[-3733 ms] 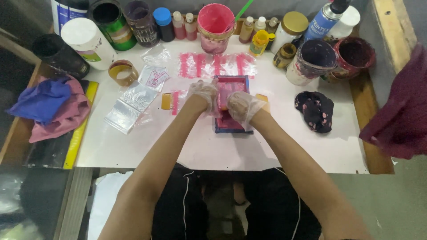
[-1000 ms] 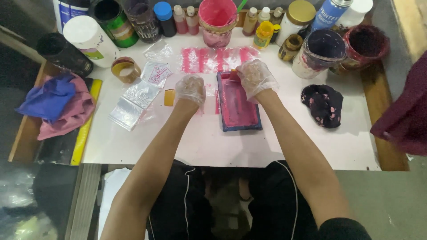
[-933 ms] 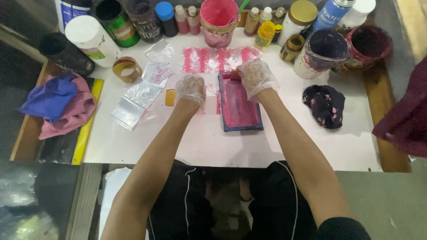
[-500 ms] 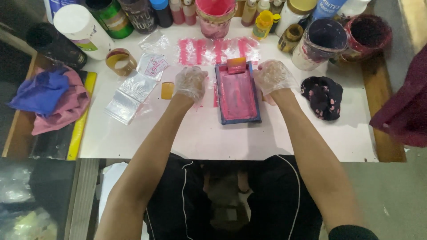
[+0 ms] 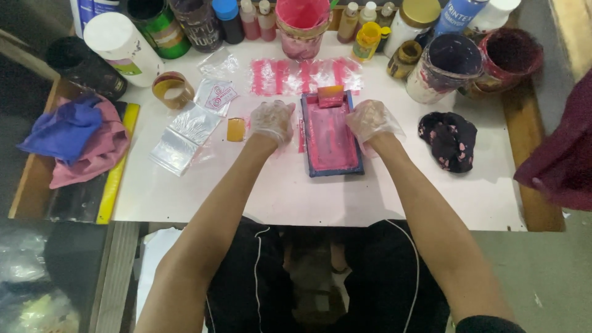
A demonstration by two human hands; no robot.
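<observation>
A small blue-edged printing frame smeared with pink ink lies flat on the white table. A pink-stained block rests across its far end. Both my hands wear clear plastic gloves. My right hand sits against the frame's right edge with the fingers curled onto it. My left hand is curled into a loose fist just left of the frame, a small gap away, with nothing seen in it. Pink printed patches mark the table beyond the frame.
Jars, bottles and a pink tub line the back edge. A dark stained rag lies to the right. A tape roll, clear sachets and an orange piece lie to the left. Blue and pink cloths sit beside a yellow ruler.
My right hand has left the block at the frame's far end and come down to the frame's right side. My left hand has stayed beside the left edge.
</observation>
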